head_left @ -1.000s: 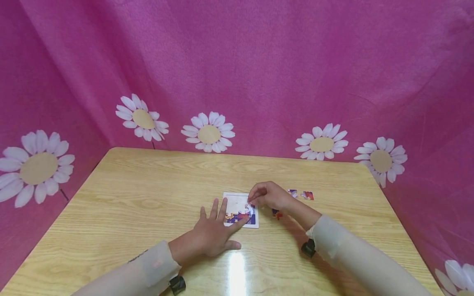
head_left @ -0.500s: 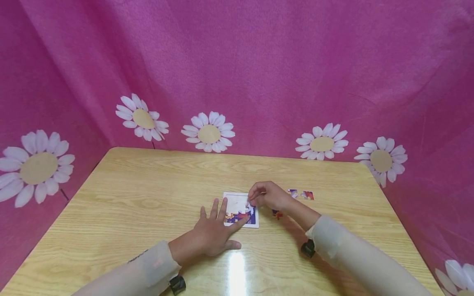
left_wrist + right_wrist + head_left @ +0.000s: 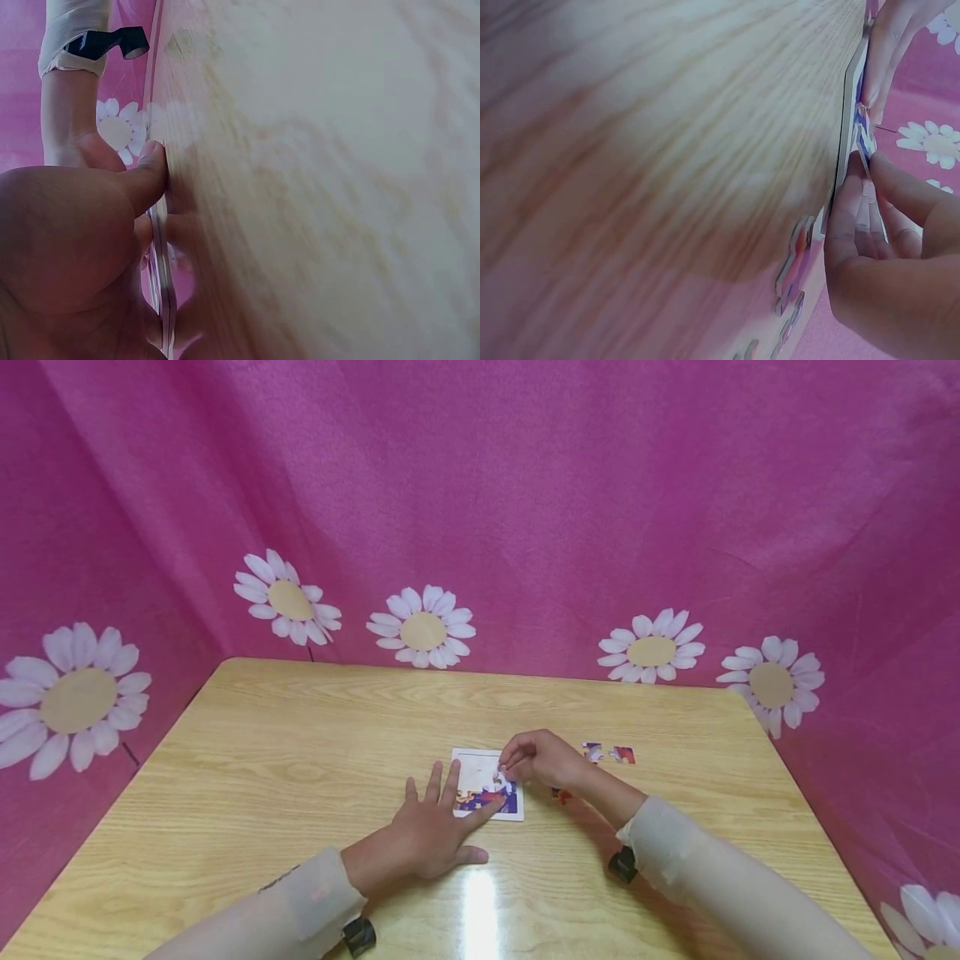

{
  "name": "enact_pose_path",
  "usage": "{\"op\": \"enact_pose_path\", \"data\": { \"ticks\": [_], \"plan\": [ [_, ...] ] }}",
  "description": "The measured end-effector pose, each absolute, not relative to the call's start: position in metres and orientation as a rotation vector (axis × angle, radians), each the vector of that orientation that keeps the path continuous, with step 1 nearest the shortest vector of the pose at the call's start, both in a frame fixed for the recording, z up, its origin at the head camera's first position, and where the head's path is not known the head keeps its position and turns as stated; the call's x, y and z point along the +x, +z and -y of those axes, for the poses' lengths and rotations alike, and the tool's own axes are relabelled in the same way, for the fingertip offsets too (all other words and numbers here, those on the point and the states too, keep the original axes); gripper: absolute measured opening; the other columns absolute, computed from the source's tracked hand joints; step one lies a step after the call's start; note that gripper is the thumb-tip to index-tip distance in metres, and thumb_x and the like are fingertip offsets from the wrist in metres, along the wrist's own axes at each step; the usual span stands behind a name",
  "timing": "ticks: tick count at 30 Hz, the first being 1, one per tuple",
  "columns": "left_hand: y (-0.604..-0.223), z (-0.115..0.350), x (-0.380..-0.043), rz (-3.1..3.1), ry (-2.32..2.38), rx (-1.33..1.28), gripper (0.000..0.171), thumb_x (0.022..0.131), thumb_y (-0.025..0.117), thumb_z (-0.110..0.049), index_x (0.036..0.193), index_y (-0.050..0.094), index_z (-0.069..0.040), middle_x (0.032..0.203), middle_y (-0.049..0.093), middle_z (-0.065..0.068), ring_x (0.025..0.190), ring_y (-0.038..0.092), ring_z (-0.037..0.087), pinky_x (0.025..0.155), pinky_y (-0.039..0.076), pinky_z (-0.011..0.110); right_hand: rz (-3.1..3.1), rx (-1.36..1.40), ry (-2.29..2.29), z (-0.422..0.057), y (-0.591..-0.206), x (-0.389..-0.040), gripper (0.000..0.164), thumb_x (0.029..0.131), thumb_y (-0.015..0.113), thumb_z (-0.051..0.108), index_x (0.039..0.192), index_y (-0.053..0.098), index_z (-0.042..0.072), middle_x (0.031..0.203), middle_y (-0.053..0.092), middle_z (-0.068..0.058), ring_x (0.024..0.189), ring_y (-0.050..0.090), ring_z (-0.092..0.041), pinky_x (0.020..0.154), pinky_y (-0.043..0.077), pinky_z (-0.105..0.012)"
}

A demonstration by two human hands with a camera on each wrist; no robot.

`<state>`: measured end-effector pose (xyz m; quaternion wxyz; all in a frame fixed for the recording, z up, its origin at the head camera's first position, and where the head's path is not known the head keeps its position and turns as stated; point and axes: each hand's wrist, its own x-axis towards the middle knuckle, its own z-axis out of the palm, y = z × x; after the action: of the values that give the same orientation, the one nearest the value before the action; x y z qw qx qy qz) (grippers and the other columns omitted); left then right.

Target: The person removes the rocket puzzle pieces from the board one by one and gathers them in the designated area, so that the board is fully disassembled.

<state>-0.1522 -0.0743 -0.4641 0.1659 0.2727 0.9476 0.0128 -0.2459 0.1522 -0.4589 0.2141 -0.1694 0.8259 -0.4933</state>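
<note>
A small square puzzle tray with a white border lies mid-table. Joined jigsaw pieces in purple, red and yellow fill its near part, while its far left part shows white backing. My left hand rests with straight, spread fingers over the tray's left and near sides, its index finger reaching across the joined pieces. At the tray's right side my right hand pinches a jigsaw piece between thumb and fingers, low over the tray. The fingers hide much of this piece in the head view.
Right of the tray lie loose jigsaw pieces: a purple and white one, a red one, and another partly covered by the right forearm. The wooden table meets a pink curtain with daisies at its back and sides.
My right hand has shifted slightly left over the tray with the pinched jigsaw piece. The left hand has stayed in place.
</note>
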Motion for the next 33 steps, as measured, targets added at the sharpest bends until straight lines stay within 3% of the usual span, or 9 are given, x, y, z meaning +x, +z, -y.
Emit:
{"op": "enact_pose_path", "data": {
  "ticks": [13, 24, 33],
  "plan": [
    [-0.463, 0.074, -0.152, -2.695, 0.036, 0.776, 0.073, 0.096, 0.038, -0.077, 0.161, 0.012, -0.055, 0.169, 0.004, 0.029, 0.153, 0.004, 0.056, 0.112, 0.020, 0.079, -2.319, -0.435, -1.375, -0.152, -0.459, -0.246, 0.015, 0.090, 0.073, -0.006, 0.105, 0.074, -0.002, 0.096, 0.076, -0.008, 0.089, 0.069, -0.014, 0.079, 0.056, -0.026],
    [-0.463, 0.075, -0.152, -2.698, 0.037, 0.780, 0.072, 0.097, 0.038, -0.076, 0.161, 0.017, -0.053, 0.169, 0.003, 0.030, 0.153, 0.005, 0.056, 0.112, 0.020, 0.079, -2.319, -0.452, -1.421, -0.159, -0.459, -0.246, 0.017, 0.090, 0.073, -0.005, 0.107, 0.073, -0.006, 0.102, 0.076, -0.018, 0.094, 0.071, -0.020, 0.082, 0.055, -0.027],
    [-0.462, 0.075, -0.152, -2.699, 0.038, 0.784, 0.072, 0.097, 0.039, -0.076, 0.162, 0.018, -0.052, 0.169, 0.003, 0.030, 0.153, 0.004, 0.056, 0.112, 0.020, 0.079, -2.301, -0.421, -1.447, -0.169, -0.459, -0.246, 0.019, 0.091, 0.072, -0.004, 0.109, 0.072, -0.008, 0.100, 0.076, -0.018, 0.091, 0.071, -0.020, 0.079, 0.054, -0.027]
  ]
}}
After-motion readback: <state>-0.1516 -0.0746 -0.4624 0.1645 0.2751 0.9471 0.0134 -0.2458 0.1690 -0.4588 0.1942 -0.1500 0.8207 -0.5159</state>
